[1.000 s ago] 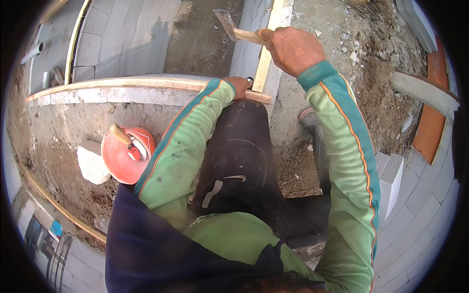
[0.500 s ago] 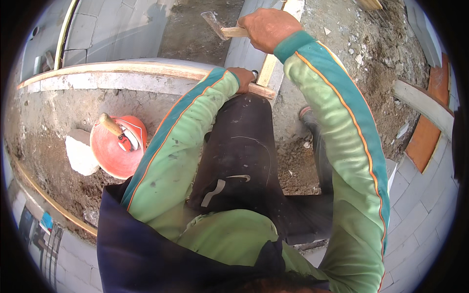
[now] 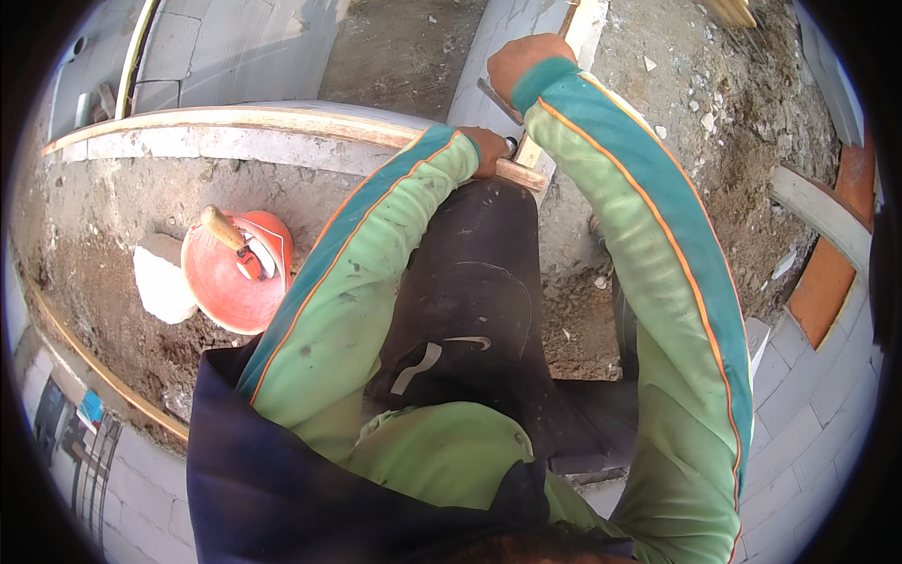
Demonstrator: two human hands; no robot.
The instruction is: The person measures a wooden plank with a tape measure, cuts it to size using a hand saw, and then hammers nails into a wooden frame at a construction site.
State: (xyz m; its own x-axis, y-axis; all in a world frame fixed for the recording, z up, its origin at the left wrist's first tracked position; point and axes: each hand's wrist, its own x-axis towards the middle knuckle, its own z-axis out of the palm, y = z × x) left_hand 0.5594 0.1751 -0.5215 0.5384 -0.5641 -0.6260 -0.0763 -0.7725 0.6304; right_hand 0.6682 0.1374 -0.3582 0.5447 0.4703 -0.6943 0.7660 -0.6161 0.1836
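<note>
My right hand (image 3: 529, 68) is closed round a hammer (image 3: 498, 100); its dark head points down toward the corner of the timber strips, and the fist covers the handle. Just below it, my left hand (image 3: 488, 150) rests at that corner, beside a short wooden strip end (image 3: 520, 174). Its fingers look curled, but what they hold is hidden; a small dark and shiny spot shows by the fingertips. A long wooden strip (image 3: 272, 117) runs left from there along the top of a pale block wall (image 3: 235, 143). Another strip (image 3: 532, 153) runs away from me.
On the soil to my left an orange bucket (image 3: 211, 282) holds a wooden-handled tool (image 3: 222, 228), next to a white block piece (image 3: 162, 285). Orange boards (image 3: 819, 291) and a curved pale beam (image 3: 817, 211) lie at the right. Rubble covers the ground (image 3: 714, 122) at far right.
My right hand has swung the hammer down, bringing its head from the upper left to close above my left hand. The left hand stays at the timber corner. The whole view has shifted slightly.
</note>
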